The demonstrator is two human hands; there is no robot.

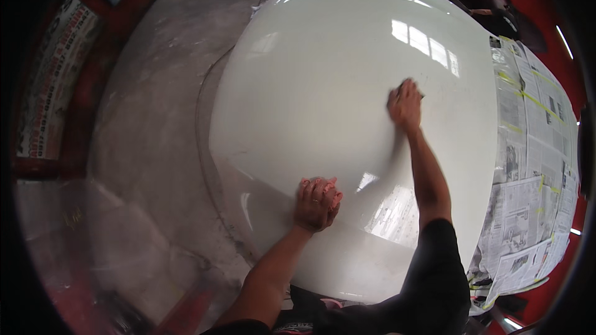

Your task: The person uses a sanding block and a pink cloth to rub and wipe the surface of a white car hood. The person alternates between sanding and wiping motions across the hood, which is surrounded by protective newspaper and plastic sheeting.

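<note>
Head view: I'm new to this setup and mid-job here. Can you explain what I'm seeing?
There is no machine, only a person's two bare hands. This single picture comes from a wide fisheye camera worn on the head, looking down, so straight edges bend near the rim.

The big, glossy, whitish curved panel looks like a car hood. The bright patches on it are reflections. Black-and-white newspaper sheets cover the area to its right.

The left hand holds a crumpled pink cloth against the panel. The right hand, farther forward, holds a small dark object, mostly hidden by the hand.
</note>
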